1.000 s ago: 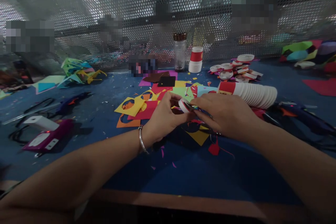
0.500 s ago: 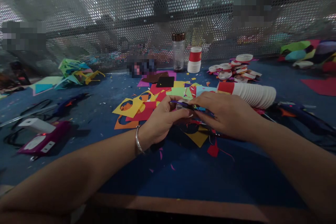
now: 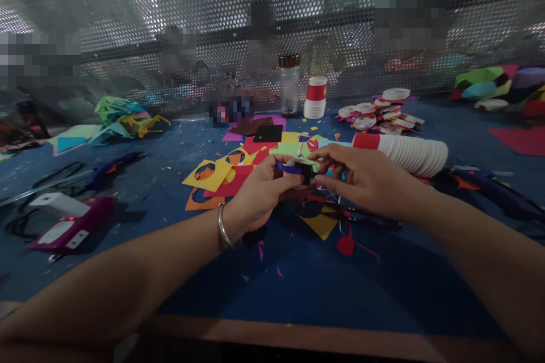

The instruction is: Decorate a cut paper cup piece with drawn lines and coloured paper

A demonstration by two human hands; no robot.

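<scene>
In the head view, my left hand (image 3: 268, 184) is closed round a small white round piece, like a cut paper-cup base (image 3: 305, 163). A purple paper strip (image 3: 289, 168) and a black paper square (image 3: 303, 173) sit on its near side. My right hand (image 3: 353, 176) is just to the right of it, fingers apart and curved, thumb tip close to the black square; I cannot tell whether it touches. Scissors (image 3: 370, 217) lie below my right hand, near a yellow paper piece (image 3: 324, 226) and a red scrap (image 3: 346, 245).
Cut coloured paper (image 3: 213, 174) spreads behind my hands. Stacked paper cups (image 3: 413, 153) lie at right; cut cup bases (image 3: 383, 113) are piled beyond. A glass bottle (image 3: 289, 88) stands at the back. Glue guns (image 3: 108, 170) lie on both sides, and a magenta power strip (image 3: 79, 224) at left.
My right hand has drawn slightly right from the cup base and its fingers have spread. The black square and purple strip now show more fully. My left hand keeps its hold.
</scene>
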